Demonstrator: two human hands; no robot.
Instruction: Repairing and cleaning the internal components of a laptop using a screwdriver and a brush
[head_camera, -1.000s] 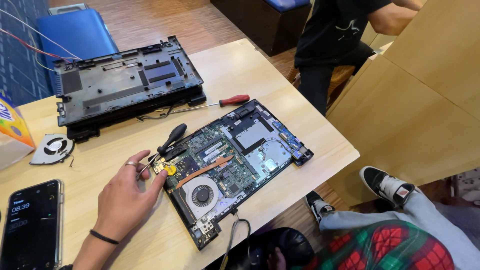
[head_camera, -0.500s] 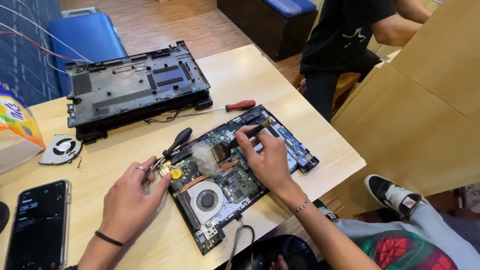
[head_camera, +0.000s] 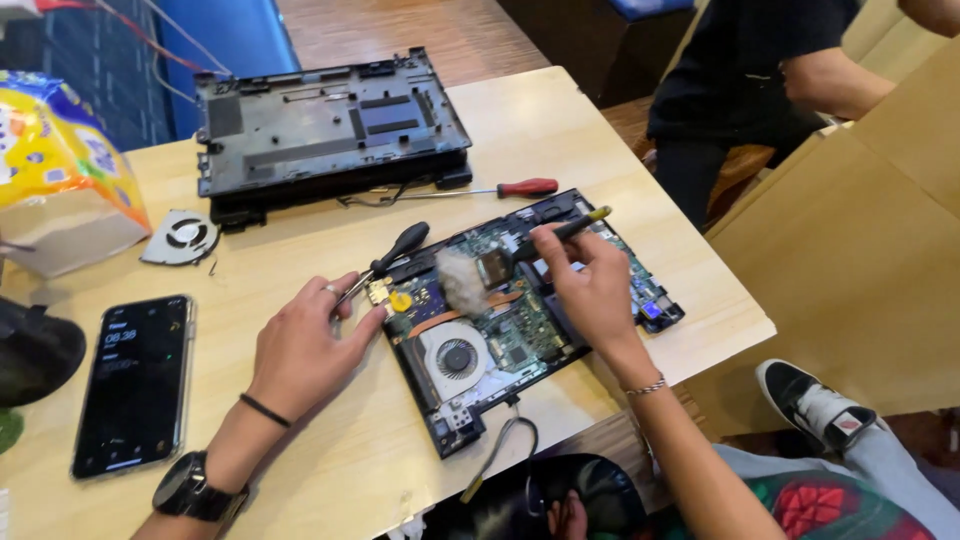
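A green laptop motherboard (head_camera: 520, 325) with a round fan (head_camera: 455, 357) lies in its black frame at the table's near right. My right hand (head_camera: 590, 285) grips a black-handled brush (head_camera: 505, 262), its pale bristles resting on the board's middle. My left hand (head_camera: 305, 345) lies flat on the table, fingers touching the board's left corner, next to a black-handled screwdriver (head_camera: 395, 252).
A black laptop bottom case (head_camera: 325, 130) sits at the back. A red-handled screwdriver (head_camera: 490, 190), a loose fan (head_camera: 182, 237), a phone (head_camera: 135, 382) and a colourful box (head_camera: 55, 165) lie around. Another person (head_camera: 770, 80) sits at the far right. The table edge (head_camera: 700, 360) is close.
My right hand came in from the right with the brush and now sweeps the board's middle. My left hand stayed at the board's corner. The camera has moved closer.
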